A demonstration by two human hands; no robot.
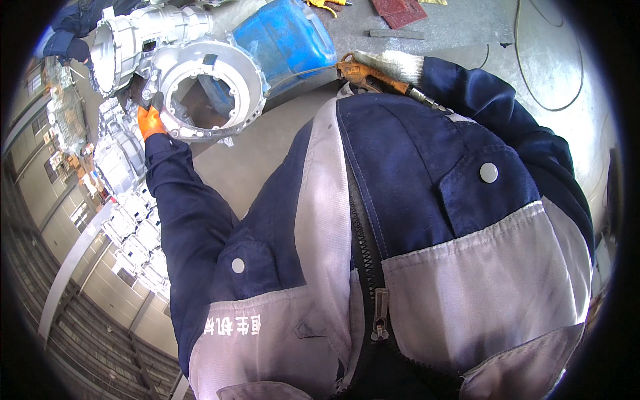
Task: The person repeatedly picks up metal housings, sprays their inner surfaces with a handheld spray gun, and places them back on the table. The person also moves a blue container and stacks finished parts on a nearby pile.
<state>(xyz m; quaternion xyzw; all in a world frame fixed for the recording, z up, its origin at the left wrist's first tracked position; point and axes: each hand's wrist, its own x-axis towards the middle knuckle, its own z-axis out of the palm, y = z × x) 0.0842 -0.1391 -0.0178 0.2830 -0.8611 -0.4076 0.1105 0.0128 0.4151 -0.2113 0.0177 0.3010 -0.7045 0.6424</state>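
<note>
A pale wall [101, 275] adjoins a dark ribbed ceiling [30, 280].

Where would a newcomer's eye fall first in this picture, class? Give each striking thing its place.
Probably on the pale metal housing with its big round opening, at the upper left, where the orange-gloved left hand is at its edge. The bright blue container stands out just beyond it, at top centre. Right of that, the white-gloved right hand holds an orange tool.
</note>
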